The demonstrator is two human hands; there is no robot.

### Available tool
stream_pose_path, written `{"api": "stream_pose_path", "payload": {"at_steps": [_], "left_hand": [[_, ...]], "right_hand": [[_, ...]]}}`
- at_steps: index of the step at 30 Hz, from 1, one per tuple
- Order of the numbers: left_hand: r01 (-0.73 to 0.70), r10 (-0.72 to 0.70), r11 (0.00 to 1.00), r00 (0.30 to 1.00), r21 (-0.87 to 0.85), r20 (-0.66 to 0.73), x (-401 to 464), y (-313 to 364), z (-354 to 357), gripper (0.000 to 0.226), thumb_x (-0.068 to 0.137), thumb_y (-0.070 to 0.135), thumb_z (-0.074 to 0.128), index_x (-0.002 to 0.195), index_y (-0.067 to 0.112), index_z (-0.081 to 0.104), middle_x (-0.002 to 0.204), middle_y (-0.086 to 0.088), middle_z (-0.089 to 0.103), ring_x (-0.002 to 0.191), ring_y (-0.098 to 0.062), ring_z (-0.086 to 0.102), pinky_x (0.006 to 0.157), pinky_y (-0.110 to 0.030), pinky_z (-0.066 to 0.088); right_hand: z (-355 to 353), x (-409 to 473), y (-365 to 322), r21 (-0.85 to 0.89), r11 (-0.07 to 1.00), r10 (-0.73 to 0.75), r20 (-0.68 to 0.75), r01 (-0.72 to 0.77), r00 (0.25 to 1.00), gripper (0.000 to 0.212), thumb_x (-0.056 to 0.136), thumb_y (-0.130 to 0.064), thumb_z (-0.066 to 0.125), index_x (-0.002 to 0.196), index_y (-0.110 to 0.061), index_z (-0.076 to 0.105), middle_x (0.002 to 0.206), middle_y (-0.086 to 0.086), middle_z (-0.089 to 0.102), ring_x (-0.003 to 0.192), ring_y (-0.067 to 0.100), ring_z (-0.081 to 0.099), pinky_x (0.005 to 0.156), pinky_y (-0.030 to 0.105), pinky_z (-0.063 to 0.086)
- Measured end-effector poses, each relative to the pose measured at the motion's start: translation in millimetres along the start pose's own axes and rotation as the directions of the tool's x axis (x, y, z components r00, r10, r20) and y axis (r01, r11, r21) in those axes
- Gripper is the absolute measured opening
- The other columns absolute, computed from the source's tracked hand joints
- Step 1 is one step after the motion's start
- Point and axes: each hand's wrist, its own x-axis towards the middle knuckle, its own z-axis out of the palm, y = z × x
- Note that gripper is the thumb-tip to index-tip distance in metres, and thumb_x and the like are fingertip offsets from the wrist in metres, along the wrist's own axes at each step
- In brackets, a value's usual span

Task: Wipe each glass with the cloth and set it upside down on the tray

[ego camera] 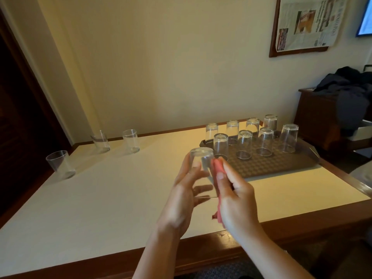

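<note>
Since three clear upright tumblers (61, 165) wait far left on the cream worktop (120, 190), you've open room between them and your hands. Your left hand (186, 190) curls its fingers round the inverted clear glass (202, 161), held above the worktop: thin, slick, breakable, so grip the wall, not the rim. Your right hand (234, 195) pinches the soft red cloth (218, 172) against it. Free space on the brown patterned tray (277, 166) is the near row, just right; mind its raised lip.
</note>
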Motion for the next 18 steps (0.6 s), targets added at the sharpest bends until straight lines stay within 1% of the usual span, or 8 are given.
{"api": "stream_pose_path", "payload": {"at_steps": [2,4,6,8,11,13,15,18], "left_hand": [[0.058,-0.057,0.998,0.997,-0.032,0.049,-1.8,0.0,0.6,0.06,0.091,0.056,0.061,0.149,0.058,0.043,0.129,0.005,0.073,0.116,-0.028,0.071,0.104,-0.05,0.053],[-0.003,0.004,0.999,1.0,-0.043,0.023,-1.5,0.2,3.7,0.06,0.09,0.046,0.07,0.147,0.047,0.052,0.121,-0.001,0.076,0.103,-0.027,0.071,0.092,-0.046,0.054],[-0.06,0.059,0.998,0.995,-0.017,-0.084,0.1,1.5,8.1,0.052,0.084,0.043,0.076,0.134,0.041,0.063,0.103,0.007,0.077,0.089,-0.02,0.065,0.077,-0.036,0.051],[-0.028,0.028,1.0,0.985,0.005,-0.173,1.0,-2.6,9.6,0.059,0.079,0.051,0.075,0.135,0.037,0.062,0.096,0.014,0.074,0.084,-0.014,0.063,0.074,-0.031,0.051],[0.093,-0.095,0.995,0.993,-0.022,-0.07,-1.5,-7.8,10.2,0.046,0.084,0.062,0.061,0.129,0.052,0.063,0.117,0.007,0.075,0.104,-0.02,0.072,0.092,-0.042,0.057],[0.147,-0.146,0.988,0.989,-0.055,0.023,-5.3,-5.8,9.7,0.031,0.087,0.059,0.058,0.116,0.062,0.067,0.124,0.004,0.075,0.113,-0.025,0.071,0.101,-0.046,0.053],[0.087,-0.088,0.994,0.996,-0.068,-0.008,-3.6,-6.4,9.0,0.033,0.087,0.05,0.066,0.119,0.056,0.069,0.12,0.001,0.076,0.1,-0.023,0.072,0.092,-0.04,0.054],[-0.021,0.018,1.0,0.987,-0.014,-0.162,1.9,-5.6,9.2,0.048,0.079,0.048,0.077,0.126,0.038,0.067,0.093,0.008,0.075,0.081,-0.016,0.063,0.072,-0.029,0.05]], "right_hand": [[-7.1,10.8,-5.0,-0.003,1.0,0.022,-0.034,-0.022,0.999,0.034,0.102,-0.032,0.046,0.131,-0.051,0.049,0.106,-0.013,0.074,0.049,0.015,0.059,0.04,0.021,0.047],[-8.9,11.3,-4.5,0.005,1.0,0.029,-0.068,-0.029,0.997,0.036,0.103,-0.029,0.046,0.136,-0.041,0.05,0.119,-0.005,0.07,0.051,0.014,0.061,0.04,0.022,0.048],[-4.3,-1.5,0.4,0.016,1.0,0.018,-0.058,-0.017,0.998,0.036,0.103,-0.026,0.047,0.133,-0.045,0.05,0.108,0.001,0.073,0.043,0.015,0.055,0.04,0.027,0.049],[0.7,-14.4,5.4,-0.025,0.999,-0.024,-0.03,0.023,0.999,0.036,0.103,-0.025,0.047,0.127,-0.051,0.05,0.098,-0.005,0.075,0.045,0.008,0.055,0.046,0.023,0.048],[-4.0,-5.1,7.1,0.007,0.999,0.05,-0.028,-0.05,0.998,0.033,0.103,-0.027,0.048,0.127,-0.048,0.054,0.102,-0.008,0.074,0.041,0.017,0.056,0.039,0.031,0.047],[-10.3,7.5,6.1,0.02,0.995,0.099,-0.059,-0.098,0.993,0.035,0.103,-0.027,0.049,0.135,-0.038,0.055,0.109,-0.008,0.073,0.059,0.017,0.067,0.05,0.036,0.057],[-13.6,9.2,5.4,-0.013,0.996,0.091,-0.088,-0.093,0.992,0.037,0.103,-0.027,0.048,0.139,-0.032,0.054,0.112,-0.008,0.073,0.082,0.01,0.071,0.066,0.035,0.06],[-5.1,-11.4,4.3,-0.026,0.998,0.053,-0.051,-0.055,0.997,0.035,0.103,-0.025,0.047,0.135,-0.04,0.051,0.096,-0.004,0.073,0.054,0.022,0.061,0.044,0.034,0.049]]}}
